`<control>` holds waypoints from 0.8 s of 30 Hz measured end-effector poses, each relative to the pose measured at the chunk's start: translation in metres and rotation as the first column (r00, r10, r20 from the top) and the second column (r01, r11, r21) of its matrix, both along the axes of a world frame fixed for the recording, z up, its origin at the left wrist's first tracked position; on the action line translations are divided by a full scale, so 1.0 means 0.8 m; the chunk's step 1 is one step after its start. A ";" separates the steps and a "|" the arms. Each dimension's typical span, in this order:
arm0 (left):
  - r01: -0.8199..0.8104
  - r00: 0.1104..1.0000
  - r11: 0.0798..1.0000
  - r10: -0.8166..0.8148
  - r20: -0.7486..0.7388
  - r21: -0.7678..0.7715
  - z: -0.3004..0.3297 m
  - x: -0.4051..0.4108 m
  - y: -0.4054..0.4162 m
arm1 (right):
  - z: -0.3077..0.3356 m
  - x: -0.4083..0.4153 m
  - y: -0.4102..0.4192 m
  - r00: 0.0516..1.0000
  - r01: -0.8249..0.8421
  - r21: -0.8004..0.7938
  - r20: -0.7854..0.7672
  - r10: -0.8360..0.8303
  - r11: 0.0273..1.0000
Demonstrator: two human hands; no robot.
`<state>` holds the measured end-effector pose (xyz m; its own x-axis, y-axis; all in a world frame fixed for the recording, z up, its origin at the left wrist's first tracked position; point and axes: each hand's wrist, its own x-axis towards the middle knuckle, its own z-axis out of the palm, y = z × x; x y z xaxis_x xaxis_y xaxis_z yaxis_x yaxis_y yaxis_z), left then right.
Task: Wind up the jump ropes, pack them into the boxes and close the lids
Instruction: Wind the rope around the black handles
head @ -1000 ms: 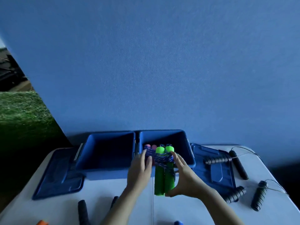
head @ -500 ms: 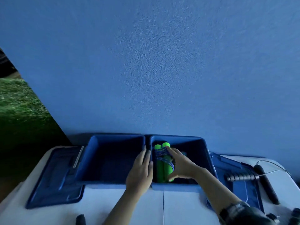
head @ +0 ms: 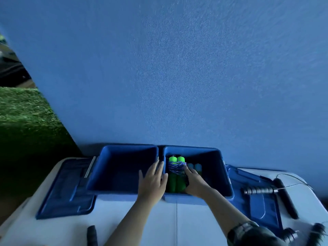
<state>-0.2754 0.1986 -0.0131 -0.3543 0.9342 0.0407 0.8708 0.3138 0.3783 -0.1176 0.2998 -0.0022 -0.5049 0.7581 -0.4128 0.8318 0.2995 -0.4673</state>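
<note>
Both hands reach forward over the near edge of two open blue plastic boxes standing side by side on a white table [head: 134,222]. Flat and relaxed, the left hand [head: 153,181] rests with straight fingers on the rims where the left box [head: 99,176] and the right box [head: 225,176] meet. Just to its right, the right hand [head: 194,181] is down inside the right box, fingers laid against the wound jump rope with two bright green foam handles [head: 174,180]; whether those fingers curl round the bundle or only press it cannot be told. This bundle lies in the left part of the right box, handles side by side with their capped ends pointing away, and a blue-and-white braided cord [head: 175,166] wrapped round them just ahead of the right fingertips. Beyond the right hand, deeper in the same box, two pale blue handle ends [head: 194,166] show dimly.

Left of the left hand, past the left box, a blue lid [head: 67,192] lies open and flat on the table. Right of the right hand, a second blue lid [head: 257,201] lies open too, with a black ribbed handle [head: 258,190] resting on it and a smooth black handle [head: 285,197] just beyond, joined by a thin wire cord [head: 294,180]. Nearer the person, more black handles [head: 291,236] lie at the right, and another black handle [head: 92,236] at the left.
</note>
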 end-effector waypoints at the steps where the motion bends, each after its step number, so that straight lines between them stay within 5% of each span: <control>1: -0.011 1.000 1.000 0.011 -0.004 0.004 0.008 0.003 -0.006 | 0.005 0.002 -0.007 0.999 0.046 -0.005 -0.023 -0.046 0.999; 9: -0.103 0.994 0.967 0.110 -0.017 0.234 0.010 0.078 -0.116 | 0.027 0.030 -0.114 0.961 0.134 0.282 -0.269 -0.056 0.950; 15: -0.180 0.983 0.982 0.178 0.035 0.055 -0.045 0.139 -0.235 | -0.016 0.047 -0.212 0.947 0.025 0.268 -0.314 0.062 0.963; 24: -0.448 0.889 0.873 0.458 0.007 -0.194 -0.059 0.113 -0.317 | -0.056 0.043 -0.319 0.961 -0.267 0.015 -0.069 0.267 0.964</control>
